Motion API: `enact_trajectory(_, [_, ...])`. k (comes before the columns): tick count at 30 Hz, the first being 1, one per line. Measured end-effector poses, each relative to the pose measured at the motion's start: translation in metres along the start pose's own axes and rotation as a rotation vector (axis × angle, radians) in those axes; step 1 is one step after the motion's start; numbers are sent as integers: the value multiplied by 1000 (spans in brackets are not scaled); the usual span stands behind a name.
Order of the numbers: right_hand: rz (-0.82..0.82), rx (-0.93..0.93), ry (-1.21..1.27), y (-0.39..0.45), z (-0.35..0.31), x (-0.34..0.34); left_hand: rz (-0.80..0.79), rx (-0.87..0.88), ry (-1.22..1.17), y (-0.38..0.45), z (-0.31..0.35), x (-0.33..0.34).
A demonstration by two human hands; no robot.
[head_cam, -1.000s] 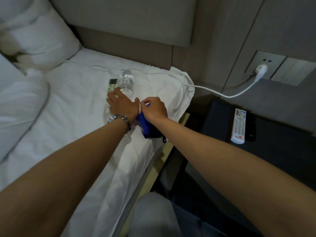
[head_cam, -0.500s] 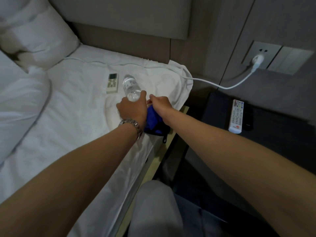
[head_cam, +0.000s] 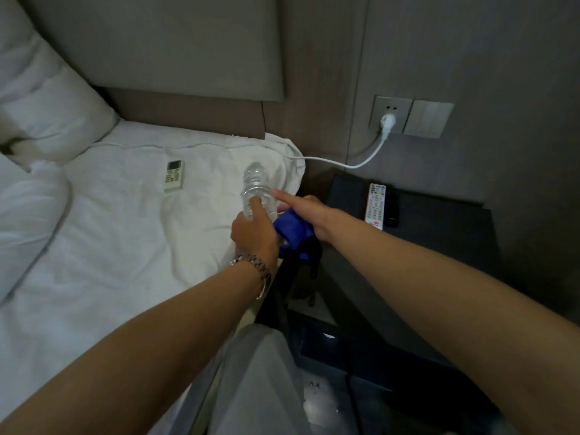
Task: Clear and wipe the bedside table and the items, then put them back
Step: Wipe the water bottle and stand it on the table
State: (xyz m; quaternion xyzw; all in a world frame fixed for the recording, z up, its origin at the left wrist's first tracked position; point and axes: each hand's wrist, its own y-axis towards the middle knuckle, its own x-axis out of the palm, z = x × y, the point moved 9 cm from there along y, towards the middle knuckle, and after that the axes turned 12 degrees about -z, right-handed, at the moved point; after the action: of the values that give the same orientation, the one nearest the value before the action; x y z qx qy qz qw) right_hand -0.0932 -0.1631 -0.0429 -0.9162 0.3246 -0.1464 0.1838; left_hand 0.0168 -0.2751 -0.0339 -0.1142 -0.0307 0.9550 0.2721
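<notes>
Clear plastic bottle (head_cam: 258,193) gripped in our left hand (head_cam: 255,234), right hand (head_cam: 306,211) holding blue cloth (head_cam: 292,229) against it; white remote (head_cam: 375,205) already on bedside table (head_cam: 445,233), small remote (head_cam: 174,175) left of bottle awaits

bottle (head_cam: 258,196): clear glossy plastic | cloth (head_cam: 292,229): blue, matt | sheet (head_cam: 125,233): white fabric

Dim, soft indoor lighting, brightest on the rumpled white bed sheet (head_cam: 103,233); dark matte bedside table (head_cam: 439,246) nearly lost in shadow. Wide-angle bending of wall lines toward the edges. Slight softness throughout, grain in dark areas; no glare.
</notes>
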Motion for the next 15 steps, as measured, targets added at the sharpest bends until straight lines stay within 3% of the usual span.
enact_trajectory(4, [10,-48,61,-37,0,-36,-199,159,0,-32,21,49])
enact_trajectory(9, [125,-124,74,-93,0,-98,-597,226,-58,-65,31,121])
enact_trajectory(15, [246,-115,-28,-161,28,-166,-1023,427,146,-129,28,178])
